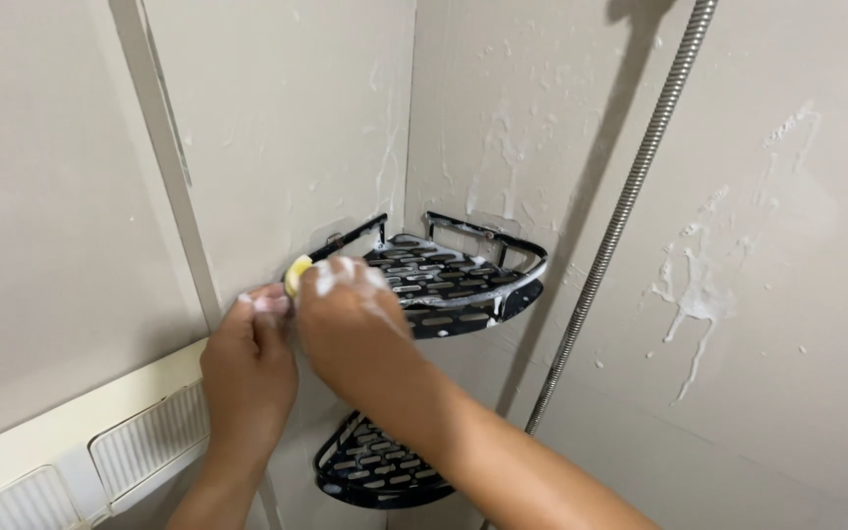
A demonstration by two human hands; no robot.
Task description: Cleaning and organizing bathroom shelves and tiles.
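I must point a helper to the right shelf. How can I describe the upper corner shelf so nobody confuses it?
Find the corner where the two beige walls meet. The upper corner shelf is the black slotted rack streaked with foam. Unlike the lower shelf, it is beside both soapy hands.

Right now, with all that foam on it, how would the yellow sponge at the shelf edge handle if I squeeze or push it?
The yellow sponge is probably soft and light: only a small piece shows between the right hand and the left hand. It is likely slippery, since white foam coats the fingers and the upper corner shelf. It seems unlikely to roll.
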